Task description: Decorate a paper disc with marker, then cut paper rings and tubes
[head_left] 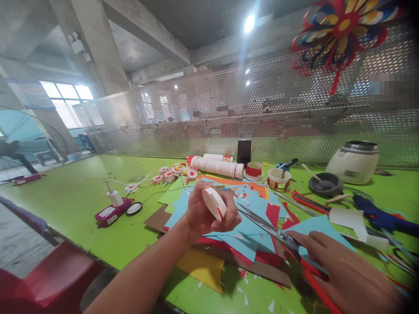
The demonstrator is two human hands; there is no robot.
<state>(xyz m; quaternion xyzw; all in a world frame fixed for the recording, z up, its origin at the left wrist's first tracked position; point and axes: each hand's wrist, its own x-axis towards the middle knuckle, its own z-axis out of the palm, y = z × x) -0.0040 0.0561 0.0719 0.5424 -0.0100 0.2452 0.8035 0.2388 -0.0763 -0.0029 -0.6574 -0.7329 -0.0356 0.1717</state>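
Note:
My left hand [206, 211] is raised over the table and shut on a white paper ring with a red edge [214, 203]. My right hand [343, 270] lies flat at the lower right, its fingers resting on the red handles of a pair of scissors [271, 227] that lies on the paper. The scissors' blades point left toward my left hand. Under both hands is a pile of coloured paper sheets [252, 218], blue, red, orange and yellow.
On the green table [75, 196] are a stack of white cups [218, 166], two small red-rimmed cups [279, 178], a dark bowl [325, 183], a white pot [355, 162], a glue gun [382, 217] and a power strip [113, 212]. A perforated metal screen [229, 113] stands behind. A paper pinwheel [340, 30] hangs above.

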